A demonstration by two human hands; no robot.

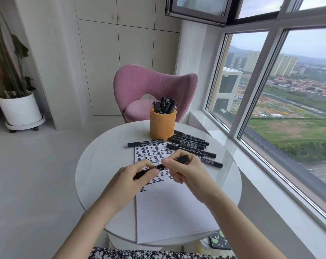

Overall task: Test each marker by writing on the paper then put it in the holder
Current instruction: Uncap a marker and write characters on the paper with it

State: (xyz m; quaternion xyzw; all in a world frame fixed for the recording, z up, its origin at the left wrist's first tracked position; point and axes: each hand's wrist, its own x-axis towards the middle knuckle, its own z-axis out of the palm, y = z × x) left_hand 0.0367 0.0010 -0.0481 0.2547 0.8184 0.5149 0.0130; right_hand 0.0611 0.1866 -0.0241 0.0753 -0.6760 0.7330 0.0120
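Note:
A black marker point(182, 159) lies level between both hands above the paper. My left hand point(137, 174) grips its left end and my right hand point(184, 169) pinches its middle and right part. The white paper point(173, 208) carries rows of black written characters on its upper half. An orange round holder point(163, 126) with several black markers standing in it sits at the table's far side. Several loose black markers point(191, 145) lie to the right of the holder, and a single marker point(145, 143) lies just above the paper's top edge.
The round white table point(95, 165) stands beside a large window on the right. A pink chair point(154, 90) is behind the table. A white plant pot point(20, 109) stands on the floor at the left. A phone with a patterned case point(219, 240) lies below the table's edge.

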